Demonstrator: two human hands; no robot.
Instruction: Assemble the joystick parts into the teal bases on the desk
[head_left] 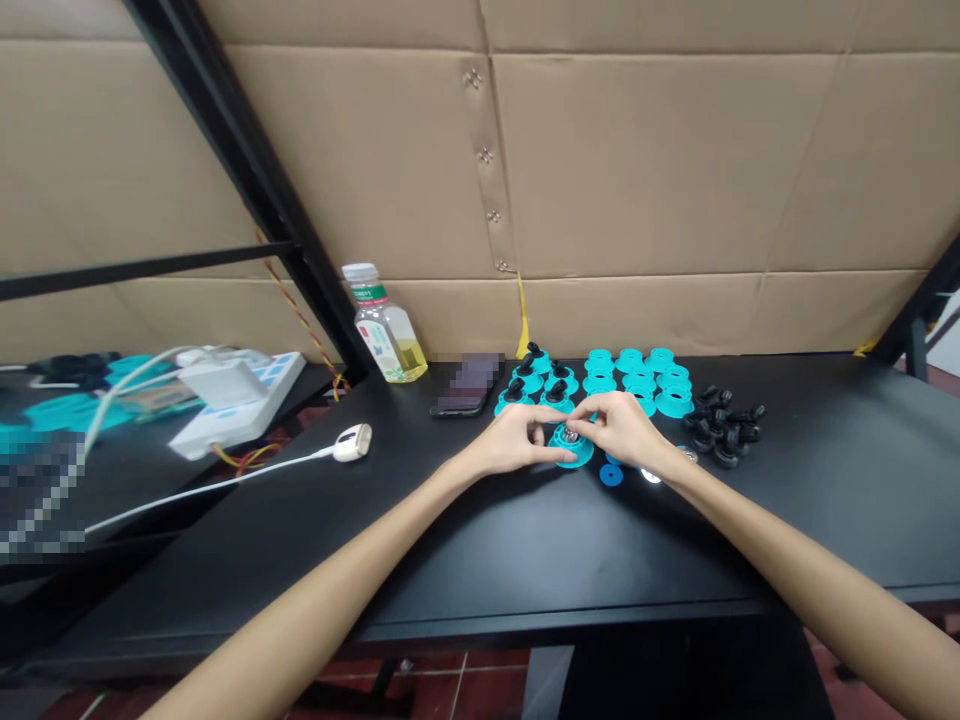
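Bare forearms (360, 560): two, reaching in from 8 and 4 o'clock of the held ring, over the matte black tabletop (480, 570).
Left hand (514, 440): thumb laid along the near edge, index finger stretched over the far side; gripping the ring from 9 o'clock.
Right hand (621, 428): bent inward from 3 o'clock, thumb and fingertips brought together at the ring's middle; whether pinching or pressing, cannot tell.
Held teal flanged ring (574, 461): one, between both hands, just above or touching the tabletop.
Round silvery centrepiece (570, 435): one, in the ring's middle, beneath the right fingertips.
Round blue disc (611, 475): one in full view at 4 o'clock, near the ring; a sliver of more blue visible just behind.
Shiny silver-white pieces (651, 476): at least two, half hidden by the right wrist, past 3 o'clock.
Teal rings topped with black knobs (556, 393): five, clustered at 11 o'clock.
Plain teal flanged rings (673, 403): at least eight, in rows between 1 and 2 o'clock, partly covered by the right hand.
Loose glossy black knobs (726, 428): roughly ten, heaped at 3 o'clock; too tangled for an exact count.
Dark flat phone (466, 388): one, at 10 o'clock.
Clear bottle with white cap and yellow liquid (388, 335): one, farther out at 10 o'clock.
White cable with pale oval head (352, 442): one, at 9 o'clock.
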